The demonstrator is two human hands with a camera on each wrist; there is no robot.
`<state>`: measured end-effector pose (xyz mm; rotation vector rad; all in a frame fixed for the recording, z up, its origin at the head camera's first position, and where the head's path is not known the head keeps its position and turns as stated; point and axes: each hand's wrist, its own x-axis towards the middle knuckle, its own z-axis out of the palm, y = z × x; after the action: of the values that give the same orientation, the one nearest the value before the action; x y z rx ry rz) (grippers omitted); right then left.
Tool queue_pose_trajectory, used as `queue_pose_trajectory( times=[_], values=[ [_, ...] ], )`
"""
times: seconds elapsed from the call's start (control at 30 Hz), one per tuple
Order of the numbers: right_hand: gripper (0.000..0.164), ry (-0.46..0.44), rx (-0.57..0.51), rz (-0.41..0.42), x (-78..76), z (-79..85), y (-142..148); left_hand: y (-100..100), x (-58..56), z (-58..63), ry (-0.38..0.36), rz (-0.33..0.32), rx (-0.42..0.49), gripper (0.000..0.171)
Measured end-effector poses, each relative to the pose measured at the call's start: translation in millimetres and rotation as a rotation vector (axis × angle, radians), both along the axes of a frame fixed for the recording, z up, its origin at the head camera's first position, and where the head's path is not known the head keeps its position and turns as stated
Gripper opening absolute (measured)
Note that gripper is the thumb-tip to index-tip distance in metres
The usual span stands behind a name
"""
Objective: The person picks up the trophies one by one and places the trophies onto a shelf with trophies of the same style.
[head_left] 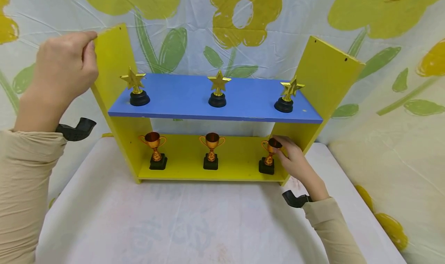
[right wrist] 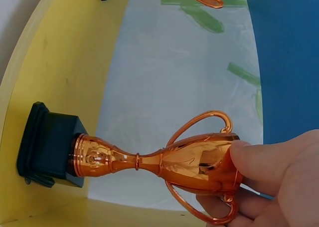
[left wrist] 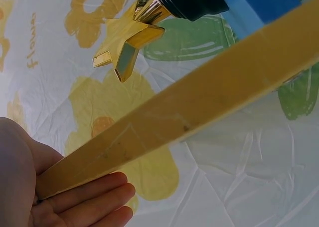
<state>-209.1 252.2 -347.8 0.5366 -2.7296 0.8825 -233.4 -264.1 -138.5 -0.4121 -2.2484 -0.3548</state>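
My left hand [head_left: 66, 65] grips the top front corner of the left side panel [head_left: 114, 55] of a yellow and blue shelf. In the left wrist view the thumb side and the fingers [left wrist: 94, 192] lie on opposite faces of that panel. At the lower right, my right hand [head_left: 297, 161] pinches the bowl of an orange-gold trophy cup [right wrist: 194, 162]. Its black base [right wrist: 52, 144] is upright on the yellow bottom board [head_left: 182, 156]. Two matching trophy cups stand on the same board, one in the middle [head_left: 211, 142] and one at left [head_left: 154, 144].
Three gold star trophies on round black bases stand on the blue upper board [head_left: 174, 94]: left [head_left: 135, 82], middle [head_left: 218, 84] and right [head_left: 290, 90]. The right side panel [head_left: 323, 71] rises near my right hand. A white cloth [head_left: 156, 217] covers the table; flowered fabric hangs behind.
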Motion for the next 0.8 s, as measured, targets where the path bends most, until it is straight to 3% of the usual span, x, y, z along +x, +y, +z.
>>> queue_pose_trajectory(
  times=[0.33, 0.47, 0.63, 0.8],
  values=[
    [0.054, -0.005, 0.016, -0.067, 0.1, -1.5, -5, 1, 0.9, 0.7, -0.02, 0.006, 0.003, 0.042],
    [0.056, 0.066, 0.03, -0.118, -0.8, -3.8, -11, 1, 0.9, 0.2, -0.021, 0.016, -0.002, 0.041],
    [0.045, 0.172, 0.05, -0.149, -3.4, -5.6, -14, 0, 0.1, -0.9, -0.007, -0.003, -0.005, 0.041],
    [0.041, 0.188, 0.064, -0.149, -4.9, -6.2, -14, 1, 1.0, -1.2, 0.004, -0.012, 0.004, 0.04]
  ],
)
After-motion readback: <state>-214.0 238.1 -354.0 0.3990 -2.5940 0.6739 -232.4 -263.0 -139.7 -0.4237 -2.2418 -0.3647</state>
